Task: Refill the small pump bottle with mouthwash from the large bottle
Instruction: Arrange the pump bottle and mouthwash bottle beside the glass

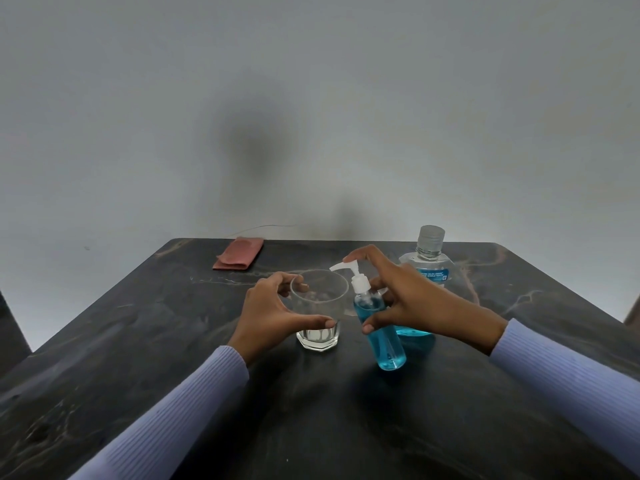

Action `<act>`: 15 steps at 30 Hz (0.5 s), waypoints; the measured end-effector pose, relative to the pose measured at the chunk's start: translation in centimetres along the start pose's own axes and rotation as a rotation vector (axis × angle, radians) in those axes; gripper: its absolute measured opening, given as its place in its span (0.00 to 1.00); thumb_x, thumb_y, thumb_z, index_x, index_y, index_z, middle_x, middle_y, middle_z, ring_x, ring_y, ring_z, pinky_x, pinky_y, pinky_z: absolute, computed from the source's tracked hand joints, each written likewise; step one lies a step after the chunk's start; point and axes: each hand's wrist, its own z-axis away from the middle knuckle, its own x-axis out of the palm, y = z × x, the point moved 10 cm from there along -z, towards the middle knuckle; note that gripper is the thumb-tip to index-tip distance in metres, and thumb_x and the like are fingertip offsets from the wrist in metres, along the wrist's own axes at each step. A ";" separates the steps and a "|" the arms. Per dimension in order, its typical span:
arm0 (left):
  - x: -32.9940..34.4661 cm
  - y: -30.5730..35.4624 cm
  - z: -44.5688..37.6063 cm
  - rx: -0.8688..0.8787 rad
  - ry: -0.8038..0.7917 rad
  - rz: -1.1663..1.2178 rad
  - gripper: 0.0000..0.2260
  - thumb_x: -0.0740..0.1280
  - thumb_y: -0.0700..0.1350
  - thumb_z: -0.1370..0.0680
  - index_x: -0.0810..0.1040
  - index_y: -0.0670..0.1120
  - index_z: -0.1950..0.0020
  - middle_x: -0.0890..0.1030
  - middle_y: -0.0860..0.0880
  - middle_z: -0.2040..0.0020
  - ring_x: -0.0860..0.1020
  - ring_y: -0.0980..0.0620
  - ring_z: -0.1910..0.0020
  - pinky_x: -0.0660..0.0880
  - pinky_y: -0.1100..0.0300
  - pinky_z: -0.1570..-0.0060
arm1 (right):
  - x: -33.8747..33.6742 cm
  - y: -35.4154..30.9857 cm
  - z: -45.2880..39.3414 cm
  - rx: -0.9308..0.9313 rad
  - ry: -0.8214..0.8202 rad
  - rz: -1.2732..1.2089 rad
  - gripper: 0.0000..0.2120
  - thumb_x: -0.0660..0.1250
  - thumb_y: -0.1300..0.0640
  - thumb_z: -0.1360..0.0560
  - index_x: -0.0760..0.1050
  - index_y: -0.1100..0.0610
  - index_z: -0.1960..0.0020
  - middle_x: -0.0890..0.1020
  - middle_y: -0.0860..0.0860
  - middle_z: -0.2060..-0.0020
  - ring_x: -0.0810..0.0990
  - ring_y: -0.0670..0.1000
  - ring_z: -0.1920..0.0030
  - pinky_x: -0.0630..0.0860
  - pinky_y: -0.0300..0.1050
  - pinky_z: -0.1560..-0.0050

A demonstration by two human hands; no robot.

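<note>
A: Dark marbled table under a grey wall. My left hand wraps the clear glass tumbler, steadying it.

B: Right?

A: My right hand grips the small blue-filled pump bottle, forefinger on the pump. Large capped mouthwash bottle stands just behind.
</note>
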 end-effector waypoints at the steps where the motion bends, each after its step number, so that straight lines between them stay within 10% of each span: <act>1: 0.0 0.0 0.0 0.000 0.002 0.001 0.38 0.77 0.64 0.50 0.75 0.52 0.45 0.81 0.55 0.50 0.78 0.56 0.48 0.73 0.66 0.49 | 0.0 0.0 0.0 0.000 0.000 -0.008 0.40 0.78 0.56 0.37 0.55 0.29 0.45 0.81 0.55 0.48 0.79 0.36 0.63 0.72 0.22 0.66; 6: 0.0 -0.1 -0.1 -0.003 -0.005 -0.005 0.38 0.77 0.65 0.51 0.74 0.53 0.45 0.81 0.55 0.50 0.77 0.56 0.48 0.74 0.63 0.47 | 0.0 0.1 0.1 0.011 0.004 -0.047 0.39 0.78 0.58 0.37 0.57 0.27 0.47 0.77 0.42 0.58 0.74 0.24 0.59 0.71 0.22 0.67; 15: 0.0 0.0 -0.1 0.004 -0.010 -0.014 0.40 0.77 0.64 0.50 0.75 0.49 0.43 0.81 0.54 0.49 0.78 0.55 0.47 0.76 0.59 0.45 | -0.3 0.0 0.5 0.050 0.009 -0.085 0.38 0.78 0.59 0.37 0.58 0.33 0.44 0.76 0.40 0.58 0.78 0.38 0.60 0.75 0.26 0.63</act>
